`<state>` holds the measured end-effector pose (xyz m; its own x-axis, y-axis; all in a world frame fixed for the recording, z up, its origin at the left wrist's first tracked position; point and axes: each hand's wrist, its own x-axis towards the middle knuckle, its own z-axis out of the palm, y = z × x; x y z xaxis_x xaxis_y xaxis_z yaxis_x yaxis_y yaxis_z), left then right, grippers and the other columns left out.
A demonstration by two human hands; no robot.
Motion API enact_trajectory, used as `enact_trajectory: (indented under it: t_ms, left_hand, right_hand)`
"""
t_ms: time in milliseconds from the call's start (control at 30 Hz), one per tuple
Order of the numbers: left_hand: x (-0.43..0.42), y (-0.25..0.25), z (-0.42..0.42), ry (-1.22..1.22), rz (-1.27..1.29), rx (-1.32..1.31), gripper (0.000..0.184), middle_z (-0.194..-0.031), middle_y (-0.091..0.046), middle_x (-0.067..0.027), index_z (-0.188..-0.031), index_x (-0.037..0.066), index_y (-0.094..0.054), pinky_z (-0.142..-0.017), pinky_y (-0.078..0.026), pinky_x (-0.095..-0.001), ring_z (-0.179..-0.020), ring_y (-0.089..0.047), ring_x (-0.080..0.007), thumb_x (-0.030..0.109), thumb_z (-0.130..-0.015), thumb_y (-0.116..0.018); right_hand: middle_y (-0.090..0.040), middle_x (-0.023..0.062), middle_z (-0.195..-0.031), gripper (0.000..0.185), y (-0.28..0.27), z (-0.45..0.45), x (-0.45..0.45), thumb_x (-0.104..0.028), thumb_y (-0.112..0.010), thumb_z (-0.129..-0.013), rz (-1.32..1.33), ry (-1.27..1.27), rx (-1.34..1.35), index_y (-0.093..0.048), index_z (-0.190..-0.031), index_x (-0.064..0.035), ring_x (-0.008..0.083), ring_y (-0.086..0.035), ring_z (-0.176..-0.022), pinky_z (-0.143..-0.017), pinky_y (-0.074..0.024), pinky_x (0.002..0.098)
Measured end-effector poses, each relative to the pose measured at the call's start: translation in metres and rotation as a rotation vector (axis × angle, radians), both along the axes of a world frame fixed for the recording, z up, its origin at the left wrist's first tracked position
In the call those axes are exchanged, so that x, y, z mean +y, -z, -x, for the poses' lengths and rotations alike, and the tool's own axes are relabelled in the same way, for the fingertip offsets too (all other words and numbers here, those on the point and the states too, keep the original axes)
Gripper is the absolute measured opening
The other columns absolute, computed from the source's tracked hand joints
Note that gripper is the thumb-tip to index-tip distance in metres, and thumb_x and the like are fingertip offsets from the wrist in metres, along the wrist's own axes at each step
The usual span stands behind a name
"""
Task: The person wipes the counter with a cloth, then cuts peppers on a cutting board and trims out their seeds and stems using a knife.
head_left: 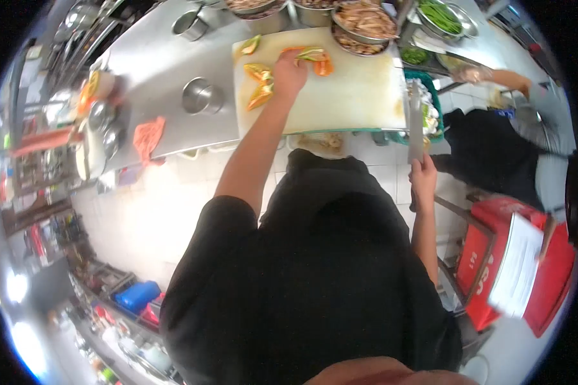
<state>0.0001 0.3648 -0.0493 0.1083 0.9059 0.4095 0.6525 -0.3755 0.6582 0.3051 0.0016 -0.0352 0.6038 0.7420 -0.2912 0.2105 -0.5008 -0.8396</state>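
My left hand is over the cutting board, its fingers closed on an orange and green bell pepper piece. Just left of that hand lie yellow-orange pepper pieces, and a greenish one sits near the board's far left corner. Off the board's right edge, my right hand grips the dark handle of a large knife. Its broad blade points away from me, above a green basket with white contents.
Metal bowls of sliced food stand behind the board. A steel cup and a pink cloth lie on the steel counter. At right, another person's gloved hand reaches in; a red box stands below.
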Motion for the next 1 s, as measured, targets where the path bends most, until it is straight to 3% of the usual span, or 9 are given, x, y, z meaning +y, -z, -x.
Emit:
enact_trajectory:
  t_ms: [67,167,300,433,733,933,1000]
  left_hand:
    - [-0.014,-0.016,0.011,0.047,-0.119,-0.081,0.031,-0.117,-0.071,-0.0215,-0.114,0.005,-0.074,-0.093,-0.056,-0.0449,-0.108,-0.068,-0.0397,0.011,-0.085,-0.068]
    - [-0.036,-0.018,0.058,-0.077,-0.074,-0.095,0.031,-0.120,-0.069,-0.0201,-0.115,0.005,-0.073,-0.096,-0.054,-0.0458,-0.113,-0.064,-0.0405,0.011,-0.084,-0.070]
    - [-0.062,0.001,0.121,-0.112,-0.010,0.080,0.036,-0.113,-0.070,-0.0202,-0.118,0.005,-0.072,-0.094,-0.054,-0.0476,-0.109,-0.063,-0.0407,0.012,-0.083,-0.071]
    - [-0.079,0.010,0.141,-0.134,0.129,0.191,0.037,-0.112,-0.069,-0.0195,-0.120,0.005,-0.070,-0.090,-0.054,-0.0484,-0.105,-0.064,-0.0400,0.011,-0.084,-0.070]
    - [-0.096,0.008,0.125,-0.159,0.216,0.128,0.038,-0.100,-0.065,-0.0166,-0.123,0.008,-0.067,-0.084,-0.053,-0.0493,-0.094,-0.064,-0.0383,0.007,-0.085,-0.067]
    - [-0.093,0.008,0.115,-0.168,0.270,0.150,0.031,-0.103,-0.066,-0.0174,-0.116,0.009,-0.069,-0.086,-0.054,-0.0490,-0.098,-0.066,-0.0378,0.007,-0.084,-0.067]
    - [-0.093,0.007,0.114,-0.145,0.313,0.152,0.029,-0.103,-0.067,-0.0177,-0.113,0.009,-0.069,-0.086,-0.054,-0.0489,-0.098,-0.066,-0.0383,0.007,-0.084,-0.066]
  right_hand:
    - [-0.070,0.0088,-0.086,0.033,-0.005,0.014,-0.003,-0.013,-0.061,-0.097,0.012,-0.006,0.017,-0.065,-0.127,0.0006,0.0117,-0.058,-0.064,-0.060,-0.0494,0.0292]
    - [-0.072,0.0114,-0.089,0.032,-0.008,0.038,-0.002,-0.012,-0.064,-0.096,-0.039,-0.065,-0.017,-0.065,-0.124,0.0011,0.0135,-0.064,-0.072,-0.067,-0.0525,0.0304]
    - [-0.074,0.0249,-0.103,0.036,-0.005,0.053,0.011,-0.011,-0.065,-0.093,-0.041,-0.235,-0.215,-0.063,-0.126,0.0037,0.0373,-0.073,-0.096,-0.086,-0.0561,0.0421]
    - [-0.070,0.0283,-0.114,0.043,-0.027,0.064,0.031,-0.007,-0.065,-0.088,0.101,-0.406,-0.316,-0.061,-0.129,0.0032,0.0426,-0.069,-0.106,-0.093,-0.0535,0.0453]
    - [-0.067,0.0255,-0.128,0.048,-0.041,0.065,0.058,-0.003,-0.062,-0.093,0.064,-0.545,-0.158,-0.055,-0.141,0.0012,0.0365,-0.066,-0.120,-0.102,-0.0499,0.0397]
    - [-0.068,0.0211,-0.131,0.046,-0.030,0.065,0.062,-0.002,-0.060,-0.097,-0.050,-0.595,-0.093,-0.056,-0.142,-0.0004,0.0291,-0.066,-0.120,-0.103,-0.0495,0.0366]
    - [-0.068,0.0226,-0.129,0.044,-0.032,0.065,0.067,-0.004,-0.061,-0.097,-0.118,-0.632,-0.118,-0.057,-0.140,-0.0012,0.0314,-0.067,-0.118,-0.101,-0.0501,0.0370]
